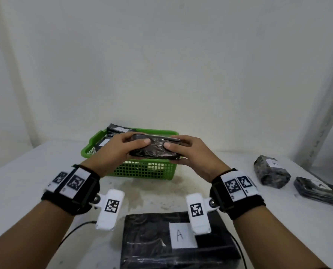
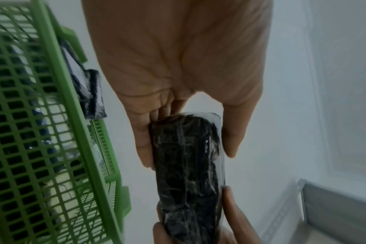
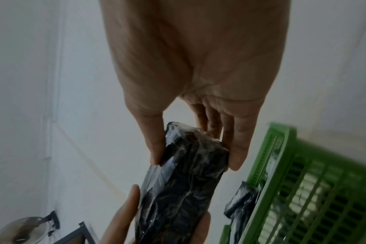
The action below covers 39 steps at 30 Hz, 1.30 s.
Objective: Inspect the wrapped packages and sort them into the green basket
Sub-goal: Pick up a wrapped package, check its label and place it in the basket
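A black package wrapped in clear film (image 1: 155,148) (image 2: 188,173) (image 3: 178,183) hangs in the air over the near side of the green basket (image 1: 142,169). My left hand (image 1: 121,147) grips its left end, thumb on top and fingers underneath (image 2: 144,142). My right hand (image 1: 189,150) grips the right end the same way, fingers (image 3: 236,148) on one face and thumb on the other. Several black packages (image 1: 115,131) lie inside the basket, one jutting over its far rim (image 2: 92,95). No label shows on the held package.
A large flat black package labelled A (image 1: 177,239) lies at the table's near edge under my wrists. Two more wrapped packages (image 1: 271,174) (image 1: 319,191) sit at the right on the white table (image 1: 26,171). A white wall stands right behind the basket.
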Motion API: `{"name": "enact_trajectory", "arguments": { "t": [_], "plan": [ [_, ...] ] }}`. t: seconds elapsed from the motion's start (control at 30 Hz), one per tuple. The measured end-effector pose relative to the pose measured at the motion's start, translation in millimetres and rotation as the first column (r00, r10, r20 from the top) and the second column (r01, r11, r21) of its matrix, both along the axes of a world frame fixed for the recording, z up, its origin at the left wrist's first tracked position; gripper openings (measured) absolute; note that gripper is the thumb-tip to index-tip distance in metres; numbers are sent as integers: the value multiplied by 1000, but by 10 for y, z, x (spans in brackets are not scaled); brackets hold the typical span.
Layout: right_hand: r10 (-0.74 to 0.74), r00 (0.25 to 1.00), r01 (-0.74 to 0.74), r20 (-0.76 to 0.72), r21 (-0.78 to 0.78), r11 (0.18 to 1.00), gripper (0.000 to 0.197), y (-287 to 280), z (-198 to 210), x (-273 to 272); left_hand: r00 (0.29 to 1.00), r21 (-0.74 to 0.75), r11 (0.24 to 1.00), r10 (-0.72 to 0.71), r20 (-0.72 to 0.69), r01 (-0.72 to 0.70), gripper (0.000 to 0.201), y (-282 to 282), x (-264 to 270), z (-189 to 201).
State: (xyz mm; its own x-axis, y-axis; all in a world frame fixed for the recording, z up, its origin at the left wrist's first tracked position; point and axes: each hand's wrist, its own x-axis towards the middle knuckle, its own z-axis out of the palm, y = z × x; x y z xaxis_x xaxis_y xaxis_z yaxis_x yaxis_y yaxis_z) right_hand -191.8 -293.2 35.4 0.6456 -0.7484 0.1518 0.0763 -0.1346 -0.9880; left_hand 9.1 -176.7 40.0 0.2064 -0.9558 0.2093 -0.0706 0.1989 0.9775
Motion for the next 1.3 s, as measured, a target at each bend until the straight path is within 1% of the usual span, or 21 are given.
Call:
{"name": "enact_trajectory", "arguments": {
  "t": [0.07,0.17,0.2,0.27,0.3,0.33,0.4,0.43,0.53,0.6,0.7,0.8,0.9,0.93,1.0,1.07,1.13,1.17,1.23,1.3],
  "plan": [
    [12,1000,-12,11,10,1000,52,76,-16,211,998,-36,999,25,-54,-27,59,120,144,-79],
    [36,999,-36,14,25,999,54,187,-38,473,992,-78,990,116,-42,-119,77,221,377,-187],
    [50,999,-51,18,39,998,55,207,-48,545,989,-97,985,140,-43,-143,80,249,436,-210],
    [72,997,-74,36,68,995,59,261,-60,656,988,-123,982,139,-65,-146,83,298,515,-249],
    [72,996,-75,46,75,994,62,276,-64,708,989,-127,983,119,-88,-130,81,321,540,-261],
    [67,996,-71,59,76,995,61,292,-73,752,989,-129,986,96,-115,-110,74,351,555,-274],
    [32,995,-37,90,57,998,50,333,-93,829,986,-127,988,63,-155,-83,55,408,555,-287],
    [5,995,-10,104,44,999,44,350,-115,860,982,-124,988,67,-175,-90,50,425,560,-306],
    [-41,991,39,128,21,999,32,375,-202,921,965,-124,978,138,-224,-168,46,440,593,-363],
    [-12,991,5,133,46,999,23,385,-267,929,961,-132,968,181,-208,-211,46,430,624,-406],
    [67,987,-84,149,112,990,39,389,-348,899,958,-130,970,172,-231,-206,47,422,640,-450],
    [52,989,-63,136,82,995,38,360,-392,848,962,-113,980,135,-238,-166,47,404,624,-496],
    [54,990,-63,130,67,996,37,335,-419,809,968,-124,972,173,-184,-198,48,395,634,-535],
    [64,990,-72,125,66,995,42,343,-418,798,973,-121,973,178,-149,-197,48,397,646,-547],
    [69,990,-76,124,50,996,55,345,-424,791,986,-113,982,139,-91,-149,49,407,651,-586],
    [34,992,-36,124,14,999,60,319,-438,799,990,-104,989,96,-106,-107,56,410,622,-613],
    [2,993,-1,119,-7,1000,65,291,-455,810,985,-120,983,122,-123,-137,59,400,582,-618],
    [-1,993,2,117,-10,1000,66,284,-457,815,981,-134,977,153,-116,-168,57,393,571,-610],
    [27,993,-26,117,-5,1000,67,298,-440,814,975,-158,965,195,-103,-210,51,392,569,-595],
    [48,993,-49,107,4,999,69,296,-428,797,973,-168,963,191,-128,-211,55,395,569,-594]
  ]
}}
